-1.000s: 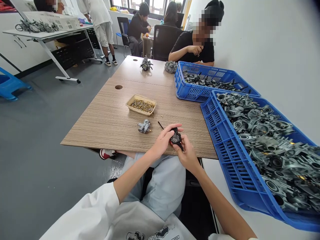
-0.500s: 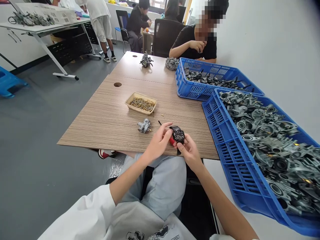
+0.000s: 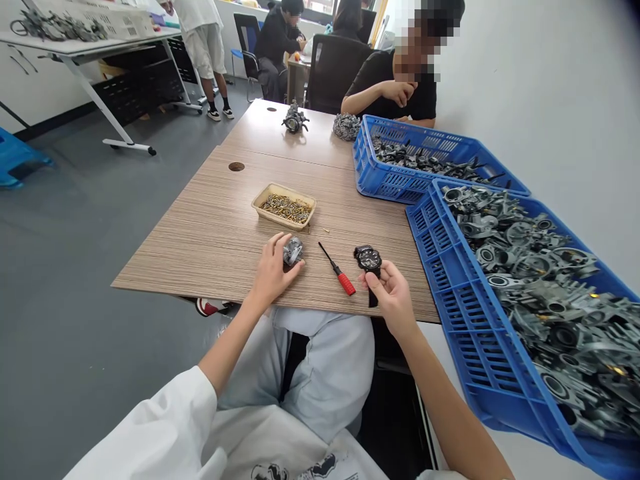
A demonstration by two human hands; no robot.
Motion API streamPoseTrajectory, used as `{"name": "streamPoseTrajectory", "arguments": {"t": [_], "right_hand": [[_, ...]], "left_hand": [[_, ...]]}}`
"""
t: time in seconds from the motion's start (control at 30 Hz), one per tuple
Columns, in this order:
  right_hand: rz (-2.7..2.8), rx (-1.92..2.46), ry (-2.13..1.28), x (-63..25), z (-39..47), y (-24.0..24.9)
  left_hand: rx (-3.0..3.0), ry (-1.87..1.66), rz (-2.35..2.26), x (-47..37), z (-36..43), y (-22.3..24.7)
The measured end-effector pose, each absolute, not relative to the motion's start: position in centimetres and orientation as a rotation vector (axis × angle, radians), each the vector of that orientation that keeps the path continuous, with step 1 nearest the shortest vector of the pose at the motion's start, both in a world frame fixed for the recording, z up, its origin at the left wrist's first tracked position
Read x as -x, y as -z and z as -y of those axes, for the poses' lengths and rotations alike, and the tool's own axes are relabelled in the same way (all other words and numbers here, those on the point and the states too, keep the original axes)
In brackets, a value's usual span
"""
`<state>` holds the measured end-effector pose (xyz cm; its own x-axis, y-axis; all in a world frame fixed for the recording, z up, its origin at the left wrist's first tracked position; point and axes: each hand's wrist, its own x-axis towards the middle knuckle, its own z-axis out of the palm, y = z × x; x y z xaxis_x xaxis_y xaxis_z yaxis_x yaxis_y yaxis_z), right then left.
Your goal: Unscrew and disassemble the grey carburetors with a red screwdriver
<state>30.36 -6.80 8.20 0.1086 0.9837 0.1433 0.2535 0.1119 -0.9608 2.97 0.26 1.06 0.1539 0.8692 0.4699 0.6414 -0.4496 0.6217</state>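
My left hand point(image 3: 273, 270) curls round a small grey metal carburetor point(image 3: 293, 250) on the table, fingers behind it and thumb at its near side. Between thumb and fingers of my right hand point(image 3: 393, 293) is a black wristwatch point(image 3: 369, 259), its dial facing up and its strap hanging down. A screwdriver point(image 3: 344, 280) with a red handle and dark shaft lies on the table between my hands. Beyond the carburetor stands a cream tray point(image 3: 257, 208) holding many small brass-coloured and silvery parts. One loose brass piece point(image 3: 326, 231) lies to the tray's right.
Two blue crates point(image 3: 450, 347) point(image 3: 365, 177) full of metal parts line the right side. Farther up the wood-grain table point(image 3: 175, 257) sit another carburetor point(image 3: 295, 120) and a heap of grey parts point(image 3: 346, 127). A person point(image 3: 383, 93) sits at the far end.
My left hand has left the watch and moved left to the carburetor. My right hand has shifted slightly right with the watch. The screwdriver, partly covered before, now shows whole.
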Motion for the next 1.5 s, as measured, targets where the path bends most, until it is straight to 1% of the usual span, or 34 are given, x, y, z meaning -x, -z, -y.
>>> {"name": "streamPoseTrajectory", "arguments": {"t": [0.17, 0.23, 0.37, 0.47, 0.6, 0.73, 0.8, 0.87, 1.03, 1.17, 1.37, 1.5], "right_hand": [[1.502, 1.670, -0.255, -33.8, 3.4, -6.0], [1.544, 1.796, -0.116, -35.5, 2.1, -4.8], [1.585, 2.046, 0.005, -38.4, 0.5, -2.4], [1.595, 2.153, 0.039, -39.8, -0.2, -1.3], [1.609, 2.123, 0.129, -40.1, -0.4, -1.0], [1.625, 1.912, 0.289, -37.3, 1.2, -1.5], [1.726, 1.758, 0.226, -35.0, 2.6, -1.8], [1.873, 1.636, 0.090, -32.6, 3.9, -1.9], [2.107, 1.572, -0.113, -29.6, 5.5, -1.3], [1.998, 1.586, -0.307, -30.1, 5.0, -0.8], [1.708, 1.377, -0.837, -31.7, 3.8, -1.1], [1.713, 1.292, -0.942, -32.2, 3.5, -1.6]], "left_hand": [[-2.069, -1.164, -1.387, -3.0, -0.4, -1.0], [-2.042, -1.153, -1.365, -2.9, -0.4, -1.1], [-1.995, -1.127, -1.358, -2.9, -0.5, -0.9], [-1.949, -1.131, -1.378, -2.9, -0.6, -0.7], [-1.937, -1.126, -1.398, -2.9, -0.7, -0.6], [-1.929, -1.143, -1.444, -2.9, -0.8, -0.7], [-1.912, -1.155, -1.487, -2.9, -0.8, -0.7], [-1.892, -1.167, -1.533, -2.8, -0.9, -0.6], [-1.858, -1.196, -1.575, -2.7, -0.9, -0.7], [-1.835, -1.175, -1.602, -2.8, -0.8, -0.7], [-1.904, -1.132, -1.624, -2.8, -1.1, 0.1], [-1.945, -1.093, -1.623, -2.7, -1.3, 0.3]]}}
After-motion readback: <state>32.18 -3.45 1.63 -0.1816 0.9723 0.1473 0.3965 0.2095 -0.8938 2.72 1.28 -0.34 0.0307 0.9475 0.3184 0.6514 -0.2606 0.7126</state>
